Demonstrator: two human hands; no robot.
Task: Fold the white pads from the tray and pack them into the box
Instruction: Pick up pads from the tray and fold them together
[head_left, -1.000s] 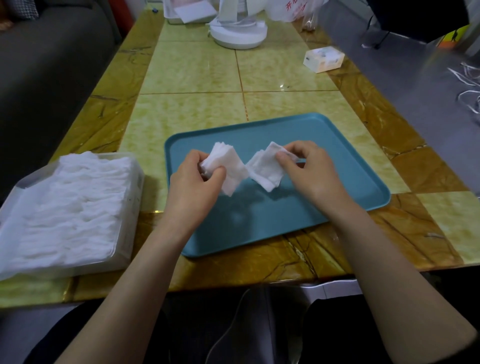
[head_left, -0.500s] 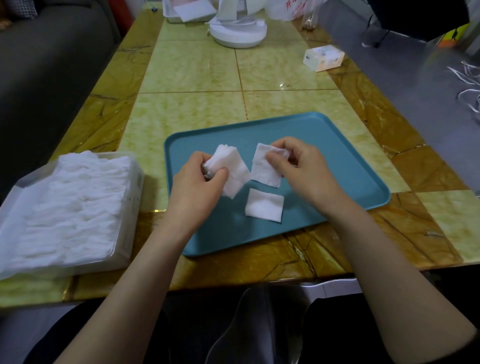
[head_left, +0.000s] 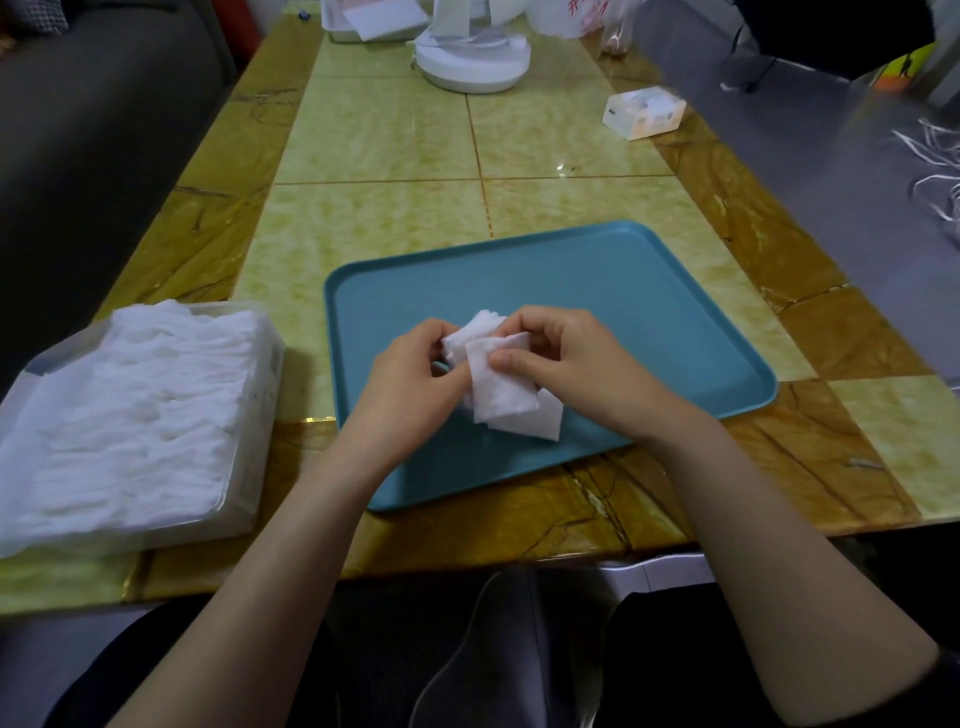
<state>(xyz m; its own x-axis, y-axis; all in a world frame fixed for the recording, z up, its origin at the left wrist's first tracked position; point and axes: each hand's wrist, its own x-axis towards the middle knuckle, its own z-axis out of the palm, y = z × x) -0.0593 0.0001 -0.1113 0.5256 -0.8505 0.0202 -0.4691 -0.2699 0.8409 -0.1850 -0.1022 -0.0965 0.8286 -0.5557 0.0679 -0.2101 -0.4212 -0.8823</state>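
Over the near half of the tray (head_left: 649, 312) both hands meet on the pads. The left hand (head_left: 410, 384) pinches a small stack (head_left: 475, 332) between its thumb and curled fingers. The right hand (head_left: 566, 369) pinches a single pad (head_left: 498, 384) against the front of that stack, thumb laid across its upper part. The pad hangs below the grip, its long axis running from the fingers down toward the person and its lower edge free.

Just under the grip a flat pad (head_left: 545, 423) lies on the tray, partly hidden by the hanging one; I cannot tell whether they touch. Well left of the grip a clear box (head_left: 249, 467) packed with white pads sits on the table (head_left: 389, 145), with the tray's left rim between. Far beyond the grip are a small carton (head_left: 644, 111) on the right and a white round base (head_left: 472, 62).
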